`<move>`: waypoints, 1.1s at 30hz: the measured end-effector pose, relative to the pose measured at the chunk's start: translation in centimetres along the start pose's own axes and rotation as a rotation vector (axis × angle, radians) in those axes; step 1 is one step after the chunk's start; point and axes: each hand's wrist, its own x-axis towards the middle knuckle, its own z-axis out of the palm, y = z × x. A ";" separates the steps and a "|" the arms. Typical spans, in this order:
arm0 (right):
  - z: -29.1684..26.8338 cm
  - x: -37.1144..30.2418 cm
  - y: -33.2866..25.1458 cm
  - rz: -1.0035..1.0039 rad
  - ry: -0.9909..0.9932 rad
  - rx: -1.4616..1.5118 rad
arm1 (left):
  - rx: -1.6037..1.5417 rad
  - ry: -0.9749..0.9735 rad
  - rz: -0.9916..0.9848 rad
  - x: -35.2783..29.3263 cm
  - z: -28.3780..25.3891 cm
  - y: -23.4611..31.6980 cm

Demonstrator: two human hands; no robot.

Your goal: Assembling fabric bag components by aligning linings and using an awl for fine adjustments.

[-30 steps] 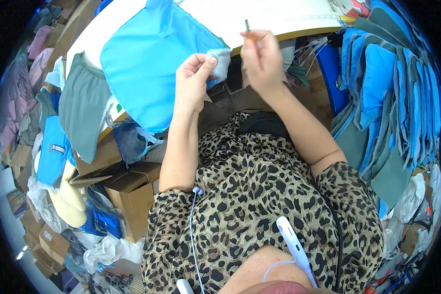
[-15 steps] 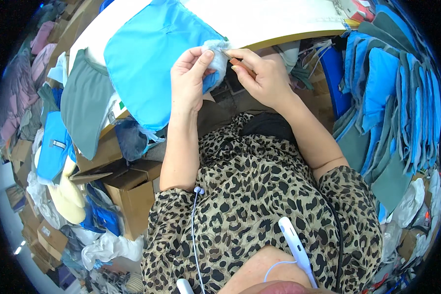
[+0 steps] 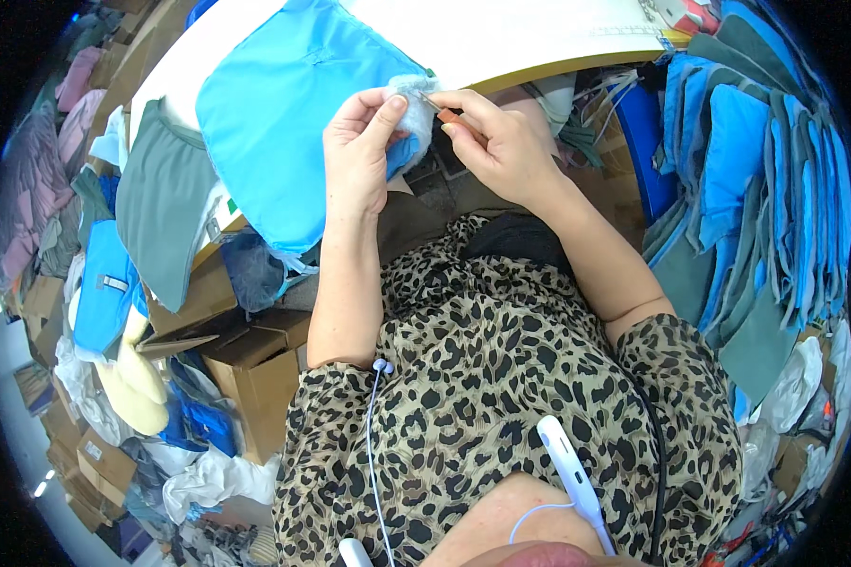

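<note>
A bright blue fabric piece (image 3: 298, 123) lies over the white table edge, its lower end hanging down. Its right corner is turned to show pale, fluffy grey-blue lining (image 3: 413, 118). My left hand (image 3: 361, 142) is closed, pinching this fluffy corner between thumb and fingers. Just to the right, my right hand (image 3: 501, 142) grips a small tool with an orange-brown handle (image 3: 461, 125) and a thin metal shaft. The tool's tip points left and meets the fluffy lining; the exact contact point is too small to make out.
A grey-green fabric piece (image 3: 167, 194) hangs off the table (image 3: 520, 33) to the left. Layered blue and grey-green pieces (image 3: 738, 180) hang at the right beside a blue panel (image 3: 643, 151). Cardboard boxes (image 3: 255, 387) and plastic bags (image 3: 219, 484) lie at the lower left.
Both hands have shifted slightly left with the fluffy corner and the tool. The tool's metal shaft now shows more clearly against the lining. Both grips stay the same.
</note>
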 end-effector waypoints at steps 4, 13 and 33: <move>0.1 0.0 0.0 -0.001 -0.011 0.001 | -0.009 0.009 0.026 0.1 0.1 0.0; 1.3 -0.1 1.1 -0.085 0.081 -0.050 | -0.020 -0.007 0.010 0.2 -0.1 0.2; 4.0 0.7 2.2 -0.143 0.356 0.123 | -0.101 -0.108 -0.070 1.0 0.3 0.7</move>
